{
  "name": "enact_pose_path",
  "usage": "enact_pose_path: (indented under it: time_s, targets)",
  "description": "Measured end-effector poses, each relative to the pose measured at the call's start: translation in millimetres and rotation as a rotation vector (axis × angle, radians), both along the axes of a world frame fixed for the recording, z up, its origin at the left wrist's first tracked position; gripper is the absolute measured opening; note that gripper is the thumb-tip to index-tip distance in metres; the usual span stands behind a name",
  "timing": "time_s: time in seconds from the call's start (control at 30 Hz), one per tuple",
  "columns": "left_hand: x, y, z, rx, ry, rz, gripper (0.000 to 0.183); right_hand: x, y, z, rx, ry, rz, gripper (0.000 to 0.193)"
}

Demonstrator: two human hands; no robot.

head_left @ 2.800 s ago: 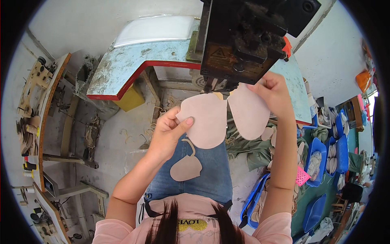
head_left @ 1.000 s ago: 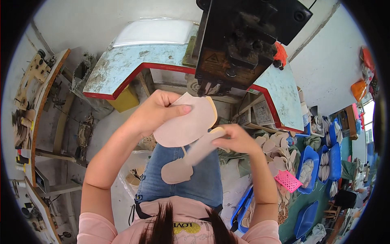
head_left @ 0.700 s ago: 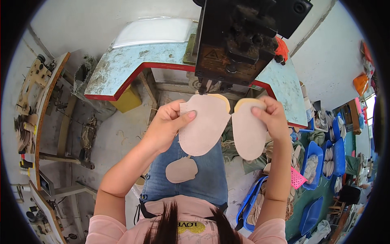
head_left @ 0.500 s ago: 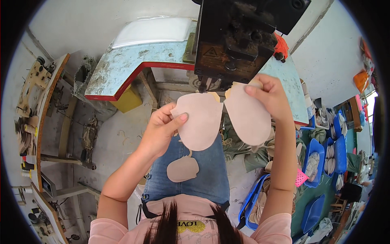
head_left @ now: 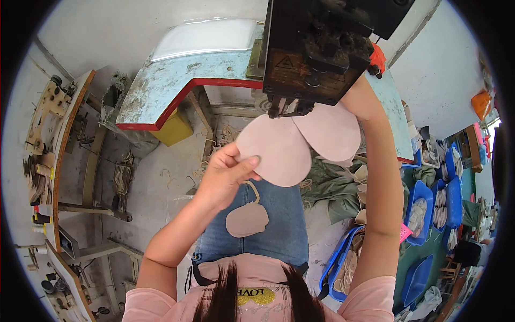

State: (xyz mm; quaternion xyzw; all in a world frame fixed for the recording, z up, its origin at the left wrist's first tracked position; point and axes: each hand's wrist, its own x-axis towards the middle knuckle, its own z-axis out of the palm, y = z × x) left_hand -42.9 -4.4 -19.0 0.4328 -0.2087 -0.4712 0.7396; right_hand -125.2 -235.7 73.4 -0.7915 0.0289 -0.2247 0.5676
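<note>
Apparently, the step in hand is feeding the far edges of two pale rounded panels into the dark machine head (head_left: 316,59), which looks like a sewing machine. The left panel (head_left: 276,153) has its far edge right at the foot (head_left: 279,106); whether it is already clamped there I cannot tell. The right panel (head_left: 332,134) lies just beside it, the two meeting at the far end and parting toward the near side.

The left hand (head_left: 233,174) pinches the left panel at its near left edge, thumb on top. The right hand (head_left: 360,101) reaches behind the machine head; its fingers are hidden, so its grip cannot be told. A smaller pale piece (head_left: 247,219) rests on the lap, near a curved strip (head_left: 251,190).

The next move seems to call for holding both far edges flat and steady, with fingertips clear of the foot.
</note>
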Motion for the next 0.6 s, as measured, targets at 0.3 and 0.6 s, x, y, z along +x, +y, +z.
enact_pose_path:
  time_s: [0.3,0.6]
  targets:
    - [28.1,-11.0,-2.1,0.022,-0.340,0.449,0.022,-13.8,20.7,-29.4,0.022,0.082,-0.165,0.012]
    - [-30.5,47.7,-142.4,0.425,-1.675,-0.048,0.034,-31.0,47.3,-51.1,-0.042,0.074,-0.278,0.017]
